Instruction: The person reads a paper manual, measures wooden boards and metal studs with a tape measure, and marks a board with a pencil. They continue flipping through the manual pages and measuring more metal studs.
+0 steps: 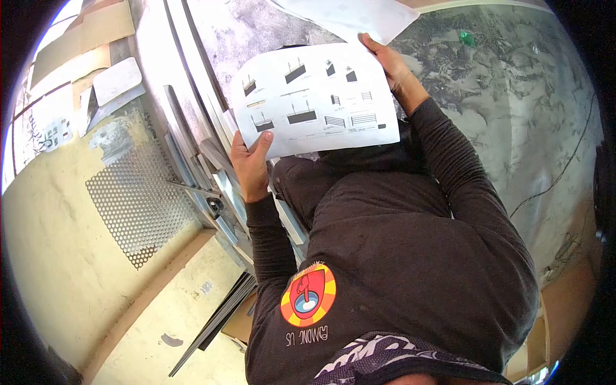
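A white printed sheet (282,106) with small drawings of dark panels and rack-like frames is held out over my lap. My left hand (252,168) pinches its lower left corner, thumb on top of the page and the other fingers mostly behind. On the upper right edge, my right hand (393,69) is closed around the same sheet, its fingertips reaching the top corner. Just beyond lies a second pale sheet (359,18), which meets the right fingertips in this view.
Long metal profiles (192,64) run along the left, beside a perforated metal plate (138,202). Dark strips (215,321) lie lower left, and cardboard pieces (106,29) upper left. To the right spreads a smudged grey surface (507,83) with a green scrap (467,38) and a thin cable (564,170).
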The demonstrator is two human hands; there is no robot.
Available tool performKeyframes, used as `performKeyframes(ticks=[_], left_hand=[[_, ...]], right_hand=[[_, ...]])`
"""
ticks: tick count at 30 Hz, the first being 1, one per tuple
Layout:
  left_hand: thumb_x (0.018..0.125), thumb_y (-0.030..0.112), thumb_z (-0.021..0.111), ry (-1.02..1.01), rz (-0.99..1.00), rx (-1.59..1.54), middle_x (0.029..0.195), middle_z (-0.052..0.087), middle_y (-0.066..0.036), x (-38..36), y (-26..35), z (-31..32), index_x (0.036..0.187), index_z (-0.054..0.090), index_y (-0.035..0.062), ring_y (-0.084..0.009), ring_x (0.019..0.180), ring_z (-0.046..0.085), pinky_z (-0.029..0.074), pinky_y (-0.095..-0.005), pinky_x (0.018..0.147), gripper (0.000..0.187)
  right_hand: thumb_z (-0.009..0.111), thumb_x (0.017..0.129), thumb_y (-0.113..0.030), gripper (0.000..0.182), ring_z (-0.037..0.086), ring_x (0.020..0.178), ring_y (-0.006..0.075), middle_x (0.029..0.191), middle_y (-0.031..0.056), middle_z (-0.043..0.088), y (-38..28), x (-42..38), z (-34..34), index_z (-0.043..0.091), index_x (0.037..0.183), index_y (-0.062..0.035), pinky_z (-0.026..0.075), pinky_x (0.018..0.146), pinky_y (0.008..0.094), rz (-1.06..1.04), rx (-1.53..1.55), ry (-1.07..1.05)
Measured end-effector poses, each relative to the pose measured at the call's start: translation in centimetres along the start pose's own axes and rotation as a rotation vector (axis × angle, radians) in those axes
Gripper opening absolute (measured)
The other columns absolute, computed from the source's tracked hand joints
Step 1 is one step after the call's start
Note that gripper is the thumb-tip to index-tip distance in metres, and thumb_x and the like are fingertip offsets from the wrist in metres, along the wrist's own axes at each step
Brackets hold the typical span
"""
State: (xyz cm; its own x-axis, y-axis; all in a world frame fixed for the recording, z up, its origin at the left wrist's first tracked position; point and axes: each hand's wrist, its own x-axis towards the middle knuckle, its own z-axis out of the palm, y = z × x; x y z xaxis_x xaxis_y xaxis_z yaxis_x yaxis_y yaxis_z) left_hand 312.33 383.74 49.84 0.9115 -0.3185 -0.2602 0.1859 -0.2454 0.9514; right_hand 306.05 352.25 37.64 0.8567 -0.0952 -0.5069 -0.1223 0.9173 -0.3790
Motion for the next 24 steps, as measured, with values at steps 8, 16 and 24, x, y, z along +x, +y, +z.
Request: performKeyframes(ticks=[8, 16, 24], left_hand=[[0.081, 0.007, 0.070, 0.003, -0.011, -0.026, 0.102, 0.065, -0.009, -0.2, 0.2, -0.1, 0.114, 0.057, 0.0002, -0.0165, 0.092, 0.061, 0.048, -0.0293, 0.083, 0.036], [0.082, 0.000, 0.068, 0.014, -0.045, -0.031, 0.103, 0.063, -0.009, 0.1, 0.0, -0.1, 0.113, 0.055, -0.0023, -0.0161, 0.093, 0.060, 0.049, -0.0287, 0.084, 0.034], [0.082, 0.000, 0.068, 0.013, -0.044, -0.004, 0.103, 0.064, -0.009, 0.3, -0.6, -0.6, 0.113, 0.055, -0.0019, -0.0157, 0.092, 0.061, 0.049, -0.0283, 0.084, 0.034]], right_hand=[[0.052, 0.094, -0.038, 0.047, 0.066, 0.067, 0.0163, 0.088, 0.0134, 0.066, 0.2, -0.1, 0.4, 0.055, 0.108, 0.0062, 0.058, 0.057, 0.0302, -0.029, -0.024, 0.030], [0.057, 0.093, -0.034, 0.045, 0.067, 0.065, 0.0164, 0.087, 0.0143, 0.066, 0.0, -0.4, 1.1, 0.055, 0.107, 0.0082, 0.059, 0.055, 0.0301, -0.012, -0.050, 0.121], [0.057, 0.092, -0.036, 0.046, 0.066, 0.067, 0.0157, 0.088, 0.0129, 0.065, 0.4, 0.0, 1.4, 0.056, 0.108, 0.0068, 0.058, 0.058, 0.0295, -0.016, 0.007, 0.062]])
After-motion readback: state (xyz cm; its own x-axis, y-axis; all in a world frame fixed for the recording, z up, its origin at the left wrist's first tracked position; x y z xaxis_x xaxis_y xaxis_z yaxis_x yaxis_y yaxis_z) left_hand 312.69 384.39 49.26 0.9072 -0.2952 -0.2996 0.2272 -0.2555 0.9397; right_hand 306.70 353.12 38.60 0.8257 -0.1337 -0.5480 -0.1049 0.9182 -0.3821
